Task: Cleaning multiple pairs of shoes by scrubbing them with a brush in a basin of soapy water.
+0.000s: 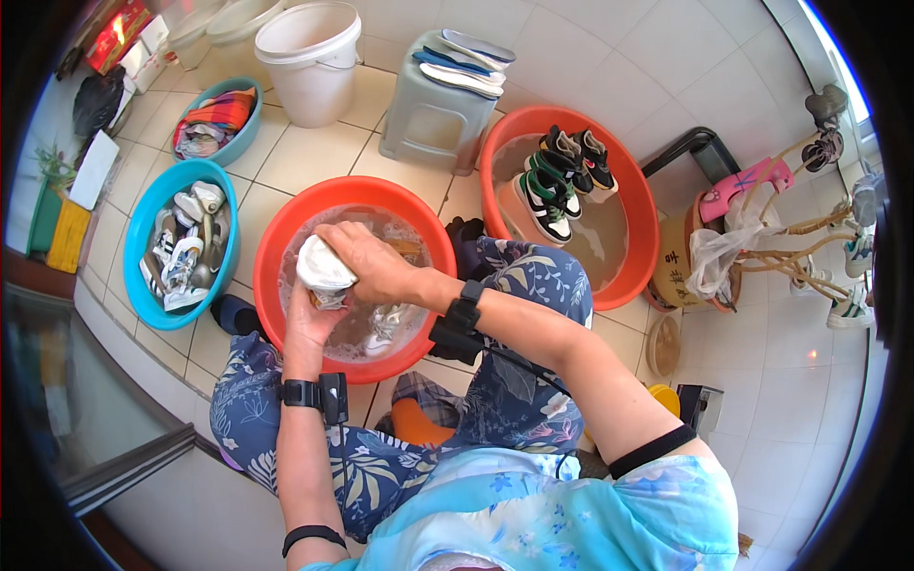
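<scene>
Over the red basin [357, 192] of cloudy, sudsy water, both my hands are closed round a white shoe [326, 264]. My left hand [309, 324] grips it from below. My right hand [369, 266] wraps its upper right side, with the fingertips partly hidden. Part of the shoe is covered by the hands. Another pale shoe [384, 325] lies half sunk in the water beneath my right wrist.
To the right, a second red basin [640, 205] holds water and several dark shoes [552, 190]. A blue basin [133, 285] of shoes stands left. Behind are a teal basin [249, 128] with cloths, a white bucket [309, 81] and a grey stool [433, 114] topped with insoles [464, 67].
</scene>
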Action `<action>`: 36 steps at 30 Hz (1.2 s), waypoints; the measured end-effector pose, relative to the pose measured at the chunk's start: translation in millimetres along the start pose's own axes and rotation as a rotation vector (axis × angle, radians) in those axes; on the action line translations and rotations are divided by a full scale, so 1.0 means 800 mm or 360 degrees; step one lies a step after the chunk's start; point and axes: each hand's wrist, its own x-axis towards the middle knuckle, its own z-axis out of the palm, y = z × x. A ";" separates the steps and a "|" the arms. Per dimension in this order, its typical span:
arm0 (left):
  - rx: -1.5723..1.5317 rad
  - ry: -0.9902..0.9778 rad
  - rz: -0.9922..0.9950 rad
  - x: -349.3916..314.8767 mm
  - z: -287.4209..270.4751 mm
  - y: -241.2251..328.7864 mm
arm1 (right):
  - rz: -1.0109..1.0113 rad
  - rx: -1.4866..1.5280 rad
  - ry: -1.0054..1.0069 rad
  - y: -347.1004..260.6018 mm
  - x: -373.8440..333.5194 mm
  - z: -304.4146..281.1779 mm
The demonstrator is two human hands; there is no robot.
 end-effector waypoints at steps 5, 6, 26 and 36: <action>0.0190 -0.0215 0.0057 0.017 -0.029 0.004 | -0.0096 -0.0177 -0.0100 -0.010 0.000 0.005; 0.0218 -0.0278 0.0161 0.021 -0.033 0.004 | -0.0168 -0.0238 -0.0115 -0.011 0.000 0.006; 0.2347 0.0163 0.1149 -0.038 -0.056 -0.024 | -0.0265 -0.0646 -0.0094 -0.035 -0.006 0.053; 0.2108 0.0230 0.1232 -0.026 -0.046 -0.016 | -0.0256 -0.0700 -0.0105 -0.044 -0.004 0.050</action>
